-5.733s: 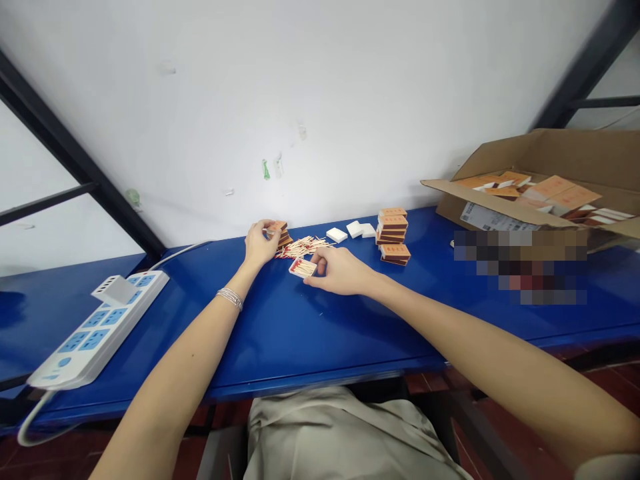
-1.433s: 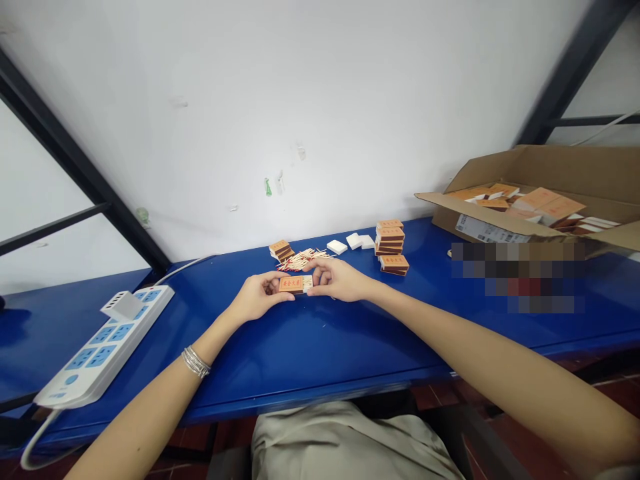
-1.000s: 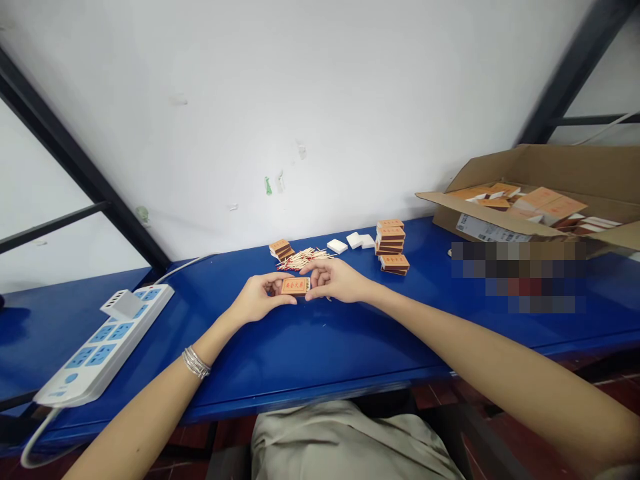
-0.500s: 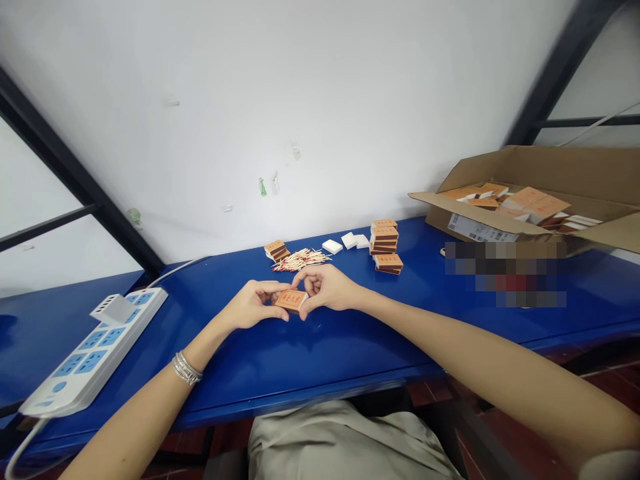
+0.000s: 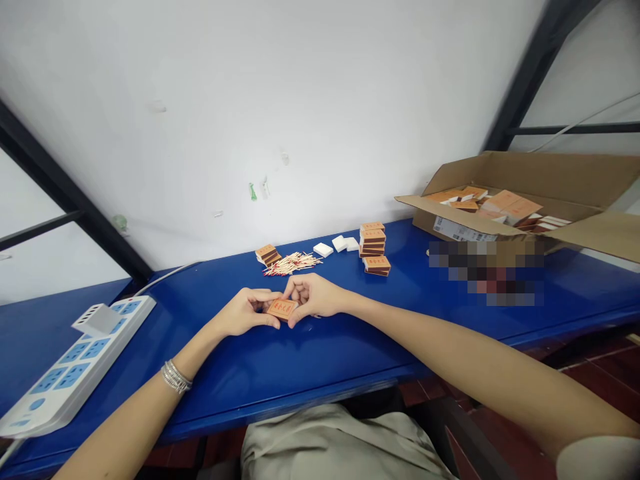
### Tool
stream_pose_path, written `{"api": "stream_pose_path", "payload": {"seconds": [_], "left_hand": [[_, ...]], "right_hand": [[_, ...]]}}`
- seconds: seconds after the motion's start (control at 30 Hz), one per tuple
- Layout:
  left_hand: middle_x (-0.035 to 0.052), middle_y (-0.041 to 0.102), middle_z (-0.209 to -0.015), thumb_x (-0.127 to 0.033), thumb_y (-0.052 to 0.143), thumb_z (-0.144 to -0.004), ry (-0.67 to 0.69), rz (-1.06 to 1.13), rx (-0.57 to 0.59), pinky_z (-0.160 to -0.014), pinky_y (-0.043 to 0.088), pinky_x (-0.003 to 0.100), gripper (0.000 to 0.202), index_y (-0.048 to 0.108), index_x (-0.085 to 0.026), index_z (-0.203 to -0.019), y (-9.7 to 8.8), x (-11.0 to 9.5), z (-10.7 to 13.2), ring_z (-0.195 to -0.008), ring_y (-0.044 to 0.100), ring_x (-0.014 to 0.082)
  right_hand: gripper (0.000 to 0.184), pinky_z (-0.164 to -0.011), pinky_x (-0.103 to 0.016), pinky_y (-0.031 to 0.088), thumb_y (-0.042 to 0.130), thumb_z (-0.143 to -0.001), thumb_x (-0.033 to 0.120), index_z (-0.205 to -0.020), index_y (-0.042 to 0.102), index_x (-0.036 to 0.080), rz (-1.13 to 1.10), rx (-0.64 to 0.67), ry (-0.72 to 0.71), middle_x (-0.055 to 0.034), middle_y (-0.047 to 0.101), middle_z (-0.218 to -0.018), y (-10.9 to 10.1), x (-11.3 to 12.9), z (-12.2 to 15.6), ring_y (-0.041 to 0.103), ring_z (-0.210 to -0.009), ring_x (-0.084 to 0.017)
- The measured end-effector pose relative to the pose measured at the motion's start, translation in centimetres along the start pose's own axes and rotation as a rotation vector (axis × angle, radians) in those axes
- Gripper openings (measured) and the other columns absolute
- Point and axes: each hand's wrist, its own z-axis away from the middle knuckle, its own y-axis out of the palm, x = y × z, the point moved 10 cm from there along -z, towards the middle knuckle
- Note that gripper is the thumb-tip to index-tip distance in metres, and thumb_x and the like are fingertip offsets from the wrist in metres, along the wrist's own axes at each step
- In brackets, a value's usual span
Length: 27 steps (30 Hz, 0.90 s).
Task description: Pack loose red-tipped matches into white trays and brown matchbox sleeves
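A flat orange-and-brown cardboard matchbox (image 5: 281,308), seemingly closed, is gripped at opposite ends by the left hand (image 5: 243,312) and the right hand (image 5: 317,295). Loose red-tipped wooden matches (image 5: 293,263) at its twelve o'clock are left unboxed; three white rectangular pieces (image 5: 339,243) are left at one o'clock.

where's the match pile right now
In the head view, the match pile lies on the blue table just left of centre, between the left matchbox stack and a white box, beyond the right hand.
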Motion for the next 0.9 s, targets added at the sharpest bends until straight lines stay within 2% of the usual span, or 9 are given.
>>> {"api": "stream_pose_path", "payload": {"seconds": [0.1,0.17,0.23,0.37,0.47,0.6,0.73,0.8,0.9], "left_hand": [[0.0064,0.071,-0.083,-0.040,0.082,-0.063,-0.057,-0.047,-0.105,-0.067,0.052,0.029,0.056,0.070,-0.012,-0.110,-0.9,0.9,-0.4,-0.073,0.062,0.0182],[0.0048,0.070,-0.077,-0.042,0.081,-0.062,-0.076,-0.092,-0.221,-0.066,0.052,0.029,0.059,0.069,-0.012,-0.111,-1.9,1.0,-0.5,-0.070,0.062,0.0178],[0.0041,0.069,-0.075,-0.043,0.082,-0.061,-0.079,-0.115,-0.302,-0.065,0.052,0.029,0.061,0.068,-0.011,-0.112,-2.4,0.7,-0.4,-0.067,0.061,0.0167],[0.0020,0.065,-0.076,-0.041,0.081,-0.063,-0.036,-0.119,-0.305,-0.064,0.050,0.028,0.074,0.058,-0.012,-0.127,-1.9,-0.5,-0.4,-0.064,0.057,0.0126],[0.0036,0.064,-0.086,-0.042,0.079,-0.066,-0.017,-0.165,-0.276,-0.062,0.048,0.026,0.076,0.054,-0.015,-0.132,-1.8,-0.9,-0.4,-0.067,0.057,0.0117],[0.0033,0.063,-0.087,-0.048,0.075,-0.068,-0.027,-0.318,-0.273,-0.058,0.046,0.025,0.068,0.058,-0.017,-0.127,-2.5,-0.4,-0.2,-0.063,0.052,0.0098],[0.0011,0.062,-0.085,-0.051,0.073,-0.071,-0.027,-0.407,-0.285,-0.056,0.044,0.023,0.065,0.059,-0.018,-0.126,-3.1,0.0,-0.1,-0.057,0.045,0.0071],[0.0006,0.062,-0.085,-0.052,0.072,-0.071,-0.030,-0.424,-0.287,-0.057,0.044,0.023,0.065,0.059,-0.019,-0.126,-3.1,0.1,-0.1,-0.057,0.044,0.0071],[0.0001,0.061,-0.085,-0.052,0.072,-0.072,-0.039,-0.445,-0.283,-0.058,0.044,0.023,0.064,0.059,-0.019,-0.125,-3.1,0.1,-0.1,-0.058,0.045,0.0073]], "right_hand": [[0.061,-0.045,-0.022,0.042,0.085,-0.053,0.045,-0.101,0.058,0.018,0.189,-0.032,0.011,0.0043,0.060,-0.072,-1.5,0.6,0.1,0.053,-0.050,-0.009],[0.056,-0.053,-0.023,0.045,0.084,-0.055,0.044,-0.099,0.062,0.017,0.386,-0.110,-0.039,-0.0008,0.063,-0.086,-2.8,2.2,0.3,0.057,-0.058,-0.009],[0.047,-0.060,-0.025,0.046,0.082,-0.060,0.042,-0.095,0.065,0.016,0.533,-0.159,-0.081,-0.0031,0.064,-0.090,-3.5,3.6,0.7,0.058,-0.063,-0.010],[0.031,-0.060,-0.025,0.045,0.076,-0.067,0.029,-0.094,0.067,0.015,0.642,-0.160,-0.054,-0.0032,0.067,-0.085,-4.3,4.6,1.0,0.059,-0.064,-0.012],[0.030,-0.060,-0.025,0.045,0.073,-0.064,0.021,-0.093,0.067,0.015,0.677,-0.211,-0.023,-0.0026,0.068,-0.084,-6.9,5.7,1.8,0.060,-0.065,-0.012],[0.032,-0.061,-0.026,0.048,0.075,-0.064,0.026,-0.093,0.066,0.015,0.580,-0.272,0.134,-0.0042,0.069,-0.082,-13.0,7.2,5.2,0.060,-0.065,-0.012],[0.037,-0.054,-0.028,0.050,0.080,-0.058,0.028,-0.089,0.064,0.015,0.573,-0.352,0.343,-0.0062,0.068,-0.078,-18.8,7.3,9.9,0.062,-0.064,-0.015],[0.036,-0.050,-0.028,0.051,0.082,-0.056,0.027,-0.085,0.063,0.016,0.585,-0.389,0.441,-0.0076,0.069,-0.079,-20.6,6.5,11.6,0.063,-0.064,-0.017],[0.034,-0.047,-0.027,0.050,0.082,-0.053,0.023,-0.081,0.063,0.017,0.585,-0.362,0.574,-0.0071,0.069,-0.078,-21.4,4.3,12.5,0.062,-0.061,-0.016]]}}
